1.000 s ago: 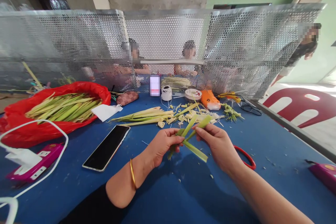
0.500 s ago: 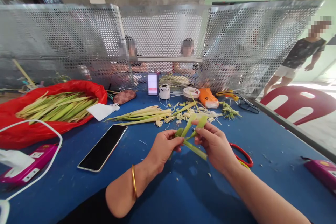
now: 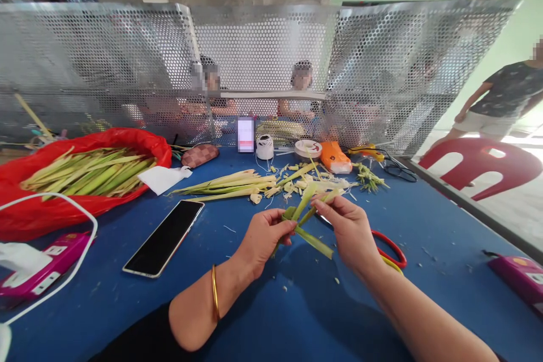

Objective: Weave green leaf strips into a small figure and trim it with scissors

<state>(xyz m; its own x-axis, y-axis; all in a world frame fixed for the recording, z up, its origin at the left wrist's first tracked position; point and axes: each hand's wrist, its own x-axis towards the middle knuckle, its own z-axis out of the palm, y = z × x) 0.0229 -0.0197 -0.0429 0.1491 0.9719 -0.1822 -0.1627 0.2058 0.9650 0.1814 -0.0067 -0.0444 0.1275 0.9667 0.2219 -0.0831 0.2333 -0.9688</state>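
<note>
My two bare hands meet low over a blue counter [image 3: 106, 297], just right of centre, working pale green leaf strips [image 3: 314, 242] held in the air between them. My left hand [image 3: 267, 235] pinches the strips between thumb and fingers at the point where they cross; a gold bangle [image 3: 215, 294] circles that wrist. My right hand [image 3: 350, 226] pinches one strip near its end, thumb against fingers. Another strip sticks up between my hands, and one slants down to the right, its end loose.

Partly hidden behind my right hand and wrist lie scissors with red and yellow handles [image 3: 403, 257]. To the left of my left hand, a phone [image 3: 163, 239] lies flat, its screen dark. Beyond it are a crumpled tissue [image 3: 163, 180], a checked pouch [image 3: 201, 155] and a red bag [image 3: 25, 219] holding a heap of leaves [image 3: 91, 174].

Just past my hands, a bundle of stalks [image 3: 237, 185] lies sideways beside scattered scraps [image 3: 299, 182]. Behind these, from left to right, stand or lie a second phone [image 3: 245, 134] propped upright with a lit screen, a cord spool [image 3: 265, 149], a tape roll [image 3: 307, 150] and an orange pack [image 3: 335, 157]. A perforated metal screen [image 3: 263, 48] closes the far side; two seated people show through it.
</note>
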